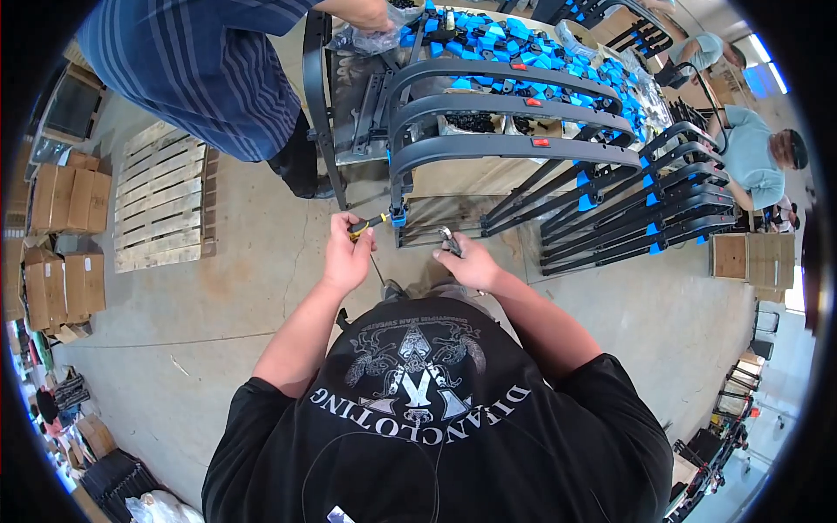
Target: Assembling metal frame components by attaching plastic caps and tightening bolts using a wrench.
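My left hand (347, 254) is closed around a screwdriver (357, 232) with a black and yellow handle. Its front end points toward a small blue fitting (398, 218) at the lower end of a black frame's post; I cannot tell whether they touch. In my right hand (471, 264) is a wrench-like tool (448, 237) with a shiny metal head, a little to the right of that fitting. My fingers hide most of its handle. Just beyond my hands stands the nearest black curved frame (514, 150), with a red piece (541, 142) on its top bar.
Loose blue plastic parts (497, 39) cover a table behind the frames. More black frames (645, 209) stand in a row at right. A person in a striped shirt (196, 74) works at far left, beside a wooden pallet (161, 200) and cardboard boxes (65, 205). Others are at right.
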### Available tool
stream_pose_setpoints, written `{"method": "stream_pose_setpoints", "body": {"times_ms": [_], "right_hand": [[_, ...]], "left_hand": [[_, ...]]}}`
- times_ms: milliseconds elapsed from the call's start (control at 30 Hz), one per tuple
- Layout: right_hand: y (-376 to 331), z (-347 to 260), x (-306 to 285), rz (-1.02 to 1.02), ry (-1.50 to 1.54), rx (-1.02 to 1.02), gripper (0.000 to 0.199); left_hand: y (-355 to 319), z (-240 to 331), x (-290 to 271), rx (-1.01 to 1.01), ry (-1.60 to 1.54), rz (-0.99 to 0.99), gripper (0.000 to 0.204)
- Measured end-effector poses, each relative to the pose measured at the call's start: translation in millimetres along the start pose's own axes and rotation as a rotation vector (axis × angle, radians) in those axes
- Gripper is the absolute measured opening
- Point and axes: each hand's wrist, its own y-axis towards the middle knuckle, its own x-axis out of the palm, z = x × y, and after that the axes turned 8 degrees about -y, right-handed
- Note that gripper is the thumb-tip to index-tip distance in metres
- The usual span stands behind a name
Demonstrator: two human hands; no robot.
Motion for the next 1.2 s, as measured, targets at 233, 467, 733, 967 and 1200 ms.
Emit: {"method": "stream_pose_setpoints", "body": {"times_ms": [233,467,733,967,1200], "right_hand": [[-8.4,33.4,25.6,0.018,0.304,0.181,0.038],[-30.4,28.5,13.7,0.057,0.173,0.192,0.039],[-25.3,39.0,24.7,0.104,0.022,0.228,0.041],[5.7,-5.1,15.6,-0.085,0.632,0.228,0.016],[58.9,-15.9,31.2,0.051,0.296,0.165,0.043]], "left_hand": [[27.5,-24.9,-1.2,-0.076,-0.162,0.072,0.018],[27.9,-34.2,4.5,-0.209,-0.541,0.087,0.015],[24.9,-51.4,2.8,-0.029,-0.312,-0.003,0.022],[25.5,-38.7,21.7,-0.223,-0.323,0.217,0.023],[33.9,5.5,29.1,-0.547,-0.386,0.215,0.017]]}}
